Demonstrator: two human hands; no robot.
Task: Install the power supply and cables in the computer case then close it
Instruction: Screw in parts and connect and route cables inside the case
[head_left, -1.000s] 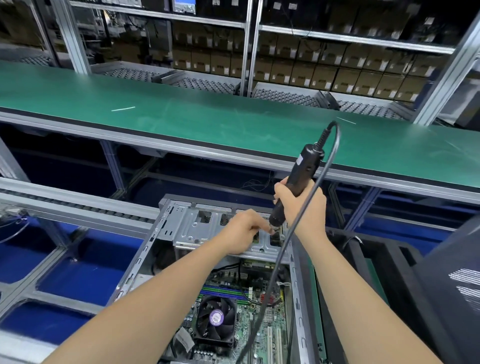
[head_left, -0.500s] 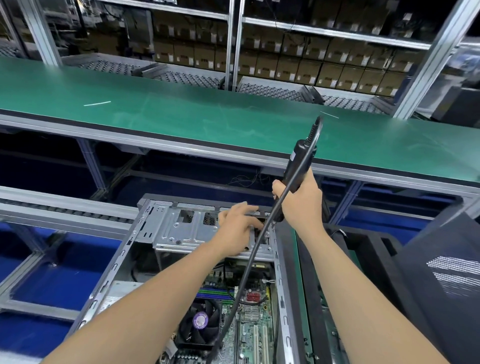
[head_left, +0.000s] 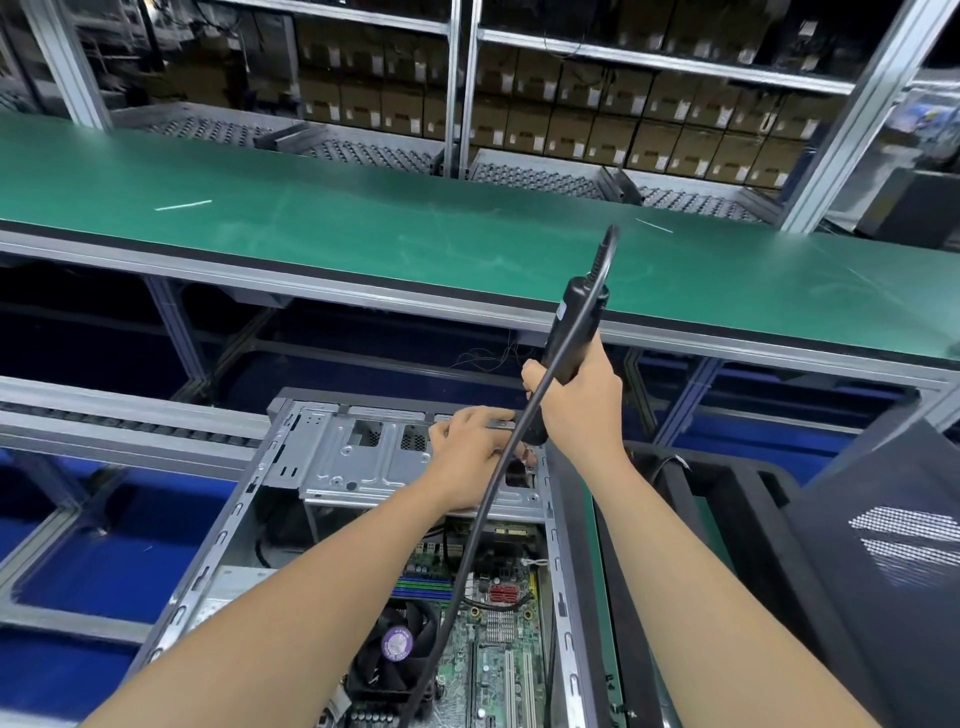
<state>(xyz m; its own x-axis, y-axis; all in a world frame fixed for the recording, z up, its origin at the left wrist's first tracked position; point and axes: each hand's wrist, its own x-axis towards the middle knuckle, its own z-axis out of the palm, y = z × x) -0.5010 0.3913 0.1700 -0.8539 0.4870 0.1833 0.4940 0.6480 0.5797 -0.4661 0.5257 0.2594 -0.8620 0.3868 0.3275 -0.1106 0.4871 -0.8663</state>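
An open computer case (head_left: 249, 499) lies below me with its motherboard (head_left: 493, 639) and black CPU fan (head_left: 397, 644) showing. A grey metal drive bracket (head_left: 358, 462) spans its far end. My right hand (head_left: 582, 400) grips a black electric screwdriver (head_left: 571, 327), held upright with its tip down at the bracket's right end. The screwdriver's black cable (head_left: 467, 545) runs down across the case. My left hand (head_left: 467, 447) rests on the bracket beside the tip, fingers stretched toward the far edge; the tip itself is hidden.
A long green conveyor belt (head_left: 415, 244) runs across beyond the case. Shelves of cardboard boxes (head_left: 597, 124) stand behind it. A dark case side panel (head_left: 883, 561) with vent holes leans at the right. Grey roller rails (head_left: 119, 421) sit left of the case.
The view has shifted, with case and hands lower and more central. My left hand's fingers have stretched out along the bracket. The screwdriver stands steeper in my right hand.
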